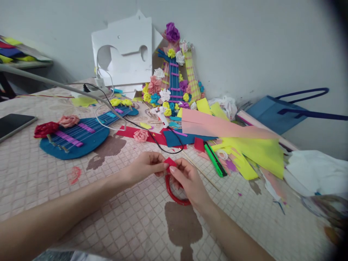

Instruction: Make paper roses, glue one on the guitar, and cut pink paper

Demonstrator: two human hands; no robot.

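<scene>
Between the fingertips of both hands is a small piece of red paper (pixel 170 162). My left hand (pixel 150 164) pinches its left side with thumb and fingers. My right hand (pixel 189 179) pinches the right side. Below the paper, a red looped handle (pixel 174 196), like that of scissors, hangs at my right hand's fingers; its other end is hidden. Beyond the hands lie a red strip (pixel 126 132) with a pink paper rose (pixel 141 136) on it, and a white glue gun (pixel 161 116). A green box cutter (pixel 214 159) lies to the right, near a thin wooden stick (pixel 202 172).
A blue guitar-shaped craft (pixel 92 139) with paper roses lies at left, near a phone (pixel 15 125). Decorated guitars (pixel 174 78) and a white cut-out board (pixel 125 69) lean on the wall. Yellow and pink sheets (pixel 217 125) and a blue bag (pixel 277 114) fill the right. Cables cross the table.
</scene>
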